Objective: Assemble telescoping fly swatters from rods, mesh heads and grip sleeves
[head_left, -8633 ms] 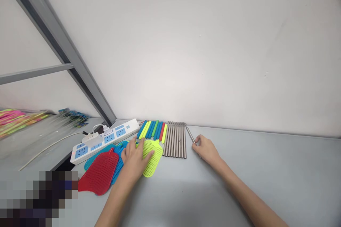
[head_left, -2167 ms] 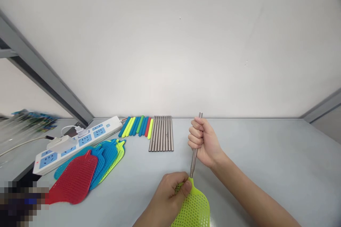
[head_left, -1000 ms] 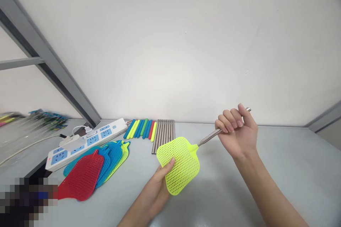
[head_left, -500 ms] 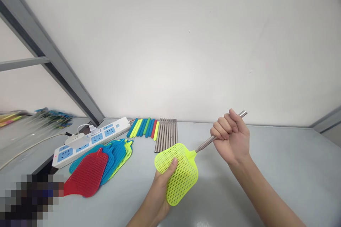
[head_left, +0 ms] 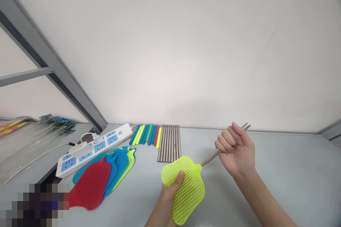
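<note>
Yellow mesh head on metal rod, held btwn both hands over table.
L hand: thumb on mesh face, fingers behind, pinched tight; R hand: palm twd cam, fingers curled closed rnd rod, tilted up to R. White power strip w/ plugs in; plastic packs far L, contents blurred. Table's back edge meets wall past rod row; tabletop runs on R of R forearm.

Matt, perforated plastic is seen in the swatter head within the left grip; glossy metal is shown by the rod in the right grip.
</note>
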A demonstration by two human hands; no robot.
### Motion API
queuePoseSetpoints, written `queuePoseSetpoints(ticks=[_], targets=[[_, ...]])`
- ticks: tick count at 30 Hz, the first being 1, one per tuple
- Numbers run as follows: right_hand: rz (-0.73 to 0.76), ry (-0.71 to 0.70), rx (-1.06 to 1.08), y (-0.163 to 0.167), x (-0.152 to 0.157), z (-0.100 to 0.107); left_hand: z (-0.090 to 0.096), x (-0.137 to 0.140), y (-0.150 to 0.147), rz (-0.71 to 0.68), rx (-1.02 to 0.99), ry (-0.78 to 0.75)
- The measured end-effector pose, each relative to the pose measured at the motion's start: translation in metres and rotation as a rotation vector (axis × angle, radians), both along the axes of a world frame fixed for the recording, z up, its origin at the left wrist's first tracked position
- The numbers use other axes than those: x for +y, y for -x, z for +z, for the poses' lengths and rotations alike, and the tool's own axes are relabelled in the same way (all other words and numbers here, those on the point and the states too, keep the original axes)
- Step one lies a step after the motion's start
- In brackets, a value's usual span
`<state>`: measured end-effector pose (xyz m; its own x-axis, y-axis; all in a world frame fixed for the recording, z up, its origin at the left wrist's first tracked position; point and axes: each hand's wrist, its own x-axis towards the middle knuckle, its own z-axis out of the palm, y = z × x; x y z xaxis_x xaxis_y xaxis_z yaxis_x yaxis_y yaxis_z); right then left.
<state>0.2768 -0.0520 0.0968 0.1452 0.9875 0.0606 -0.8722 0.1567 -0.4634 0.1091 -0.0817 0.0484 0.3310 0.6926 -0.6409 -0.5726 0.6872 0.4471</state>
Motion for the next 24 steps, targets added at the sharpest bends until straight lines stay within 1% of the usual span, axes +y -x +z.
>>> queuePoseSetpoints(ticks=[4,11,13,15,18,21,24], targets=[[-0.015,0.007,0.001,0.002,0.0,0.002,-0.003,0.001,0.0,-0.009,0.002,0.003],[-0.031,0.022,-0.031,0.001,0.0,0.004,0.003,0.002,0.001,-0.019,0.031,0.017],[-0.036,0.009,-0.051,0.002,-0.001,0.004,0.001,0.001,0.001,-0.013,0.033,0.026],[-0.044,-0.007,-0.088,0.004,-0.002,0.003,-0.006,-0.002,0.001,-0.021,0.027,0.013],[-0.025,0.0,-0.157,0.009,-0.003,0.0,-0.026,-0.007,0.0,-0.053,-0.017,-0.059],[0.035,0.045,-0.182,0.011,-0.002,-0.003,-0.046,-0.009,0.001,-0.106,-0.065,-0.034],[0.044,0.072,-0.176,0.011,-0.001,-0.002,-0.056,-0.007,0.004,-0.151,-0.115,-0.032]])
